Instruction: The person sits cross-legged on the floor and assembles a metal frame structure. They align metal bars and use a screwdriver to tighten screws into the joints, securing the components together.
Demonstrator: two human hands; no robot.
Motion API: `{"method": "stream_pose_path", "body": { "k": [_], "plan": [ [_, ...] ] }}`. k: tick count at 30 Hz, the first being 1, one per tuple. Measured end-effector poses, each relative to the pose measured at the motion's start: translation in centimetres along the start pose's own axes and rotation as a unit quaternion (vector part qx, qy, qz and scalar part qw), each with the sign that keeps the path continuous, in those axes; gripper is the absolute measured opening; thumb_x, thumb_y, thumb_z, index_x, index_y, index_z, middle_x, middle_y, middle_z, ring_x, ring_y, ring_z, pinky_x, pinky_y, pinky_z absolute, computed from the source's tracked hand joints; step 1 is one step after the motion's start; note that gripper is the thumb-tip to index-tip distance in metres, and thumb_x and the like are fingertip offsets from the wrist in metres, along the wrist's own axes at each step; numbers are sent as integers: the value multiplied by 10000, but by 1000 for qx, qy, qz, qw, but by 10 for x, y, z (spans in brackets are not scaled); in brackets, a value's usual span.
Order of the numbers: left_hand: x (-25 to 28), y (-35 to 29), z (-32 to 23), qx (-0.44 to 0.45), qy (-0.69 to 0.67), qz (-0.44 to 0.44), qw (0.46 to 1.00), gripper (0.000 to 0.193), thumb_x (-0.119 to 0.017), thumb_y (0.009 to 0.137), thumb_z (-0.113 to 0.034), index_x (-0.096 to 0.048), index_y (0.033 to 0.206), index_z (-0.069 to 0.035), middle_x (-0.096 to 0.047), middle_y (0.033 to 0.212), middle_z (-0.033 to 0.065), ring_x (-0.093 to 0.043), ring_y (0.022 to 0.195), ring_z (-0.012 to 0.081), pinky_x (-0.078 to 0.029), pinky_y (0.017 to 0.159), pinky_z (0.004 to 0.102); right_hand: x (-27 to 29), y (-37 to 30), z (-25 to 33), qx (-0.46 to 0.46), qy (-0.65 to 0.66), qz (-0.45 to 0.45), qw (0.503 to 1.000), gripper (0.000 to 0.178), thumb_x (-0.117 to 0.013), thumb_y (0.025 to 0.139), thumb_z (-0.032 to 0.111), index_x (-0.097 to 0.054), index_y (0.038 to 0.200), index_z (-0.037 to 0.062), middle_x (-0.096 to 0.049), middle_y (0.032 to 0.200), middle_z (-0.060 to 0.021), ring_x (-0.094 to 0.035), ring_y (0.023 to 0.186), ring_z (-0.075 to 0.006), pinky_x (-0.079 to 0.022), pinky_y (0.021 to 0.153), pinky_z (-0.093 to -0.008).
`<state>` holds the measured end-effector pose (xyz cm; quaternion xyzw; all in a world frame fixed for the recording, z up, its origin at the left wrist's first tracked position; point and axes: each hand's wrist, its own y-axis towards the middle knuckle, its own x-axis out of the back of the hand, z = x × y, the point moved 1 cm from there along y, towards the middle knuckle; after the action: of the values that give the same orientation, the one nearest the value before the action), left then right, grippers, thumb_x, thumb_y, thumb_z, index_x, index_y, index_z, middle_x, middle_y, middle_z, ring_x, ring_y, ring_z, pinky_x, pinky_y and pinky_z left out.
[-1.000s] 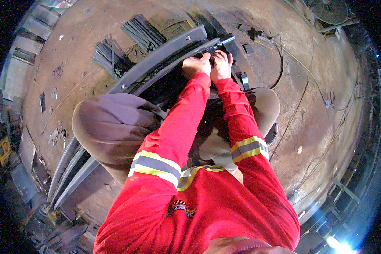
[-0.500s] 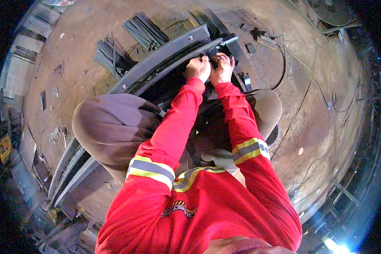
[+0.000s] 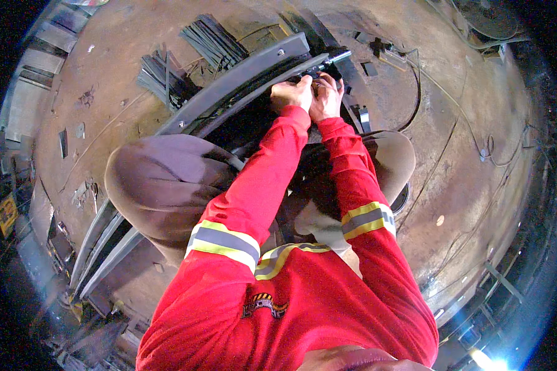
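Both hands meet at the far right end of a long curved dark metal beam [image 3: 238, 83] lying across in front of my knees. My left hand [image 3: 292, 94] has its fingers curled round a small dark part at the beam's end, thumb on top; the part is mostly hidden. Close beside it, touching, my right hand [image 3: 327, 98] is closed with bent fingers on the same spot, and what it grips cannot be made out. A shiny metal rod [image 3: 338, 57] sticks out just beyond my fingers.
Two bundles of dark flat strips [image 3: 214, 42] lie past the beam. To the right a tool [image 3: 384, 51] with a cable [image 3: 419, 93] rests on the brown floor, near a small dark plate [image 3: 369, 68]. Curved metal bars [image 3: 108, 247] lie behind my left knee.
My left hand has shifted slightly right and closer against my right hand. The curved beam's right end appears slightly farther right in view.
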<state>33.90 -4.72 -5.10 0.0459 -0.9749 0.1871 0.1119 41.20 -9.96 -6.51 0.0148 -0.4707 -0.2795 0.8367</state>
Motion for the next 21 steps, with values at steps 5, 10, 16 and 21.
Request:
{"method": "stream_pose_path", "body": {
  "k": [5,10,16,21],
  "plan": [
    [1,-11,-15,-9,87,-42,995,233,-761,613,-107,-573,564,22,-611,590,67,-556,497,149,-446,469,326,2,-2,-1,25,-47,6,999,219,-586,749,265,-671,854,93,-603,1026,-39,-445,1154,-241,-136,1051,-544],
    [-2,3,2,-49,17,-62,997,282,-782,584,-152,-568,551,28,-607,575,85,-557,492,161,-448,475,342,12,-5,17,-48,-37,-34,998,207,-593,733,228,-665,891,116,-548,1134,-83,-421,1160,-285,-176,1049,-530],
    [-2,-5,-4,-21,69,-57,996,308,-779,573,-225,-595,572,22,-618,600,132,-596,543,228,-473,530,372,10,-4,6,-22,-2,-54,998,181,-609,740,262,-676,825,117,-637,983,-47,-458,1141,-231,-151,1057,-518],
    [4,-11,-12,-12,98,-35,994,360,-758,583,-325,-625,595,10,-630,624,180,-630,575,305,-495,569,398,2,-4,-4,-19,12,-19,1000,205,-602,745,297,-680,808,117,-644,952,-14,-461,1149,-201,-84,1071,-515]
  ]
}}
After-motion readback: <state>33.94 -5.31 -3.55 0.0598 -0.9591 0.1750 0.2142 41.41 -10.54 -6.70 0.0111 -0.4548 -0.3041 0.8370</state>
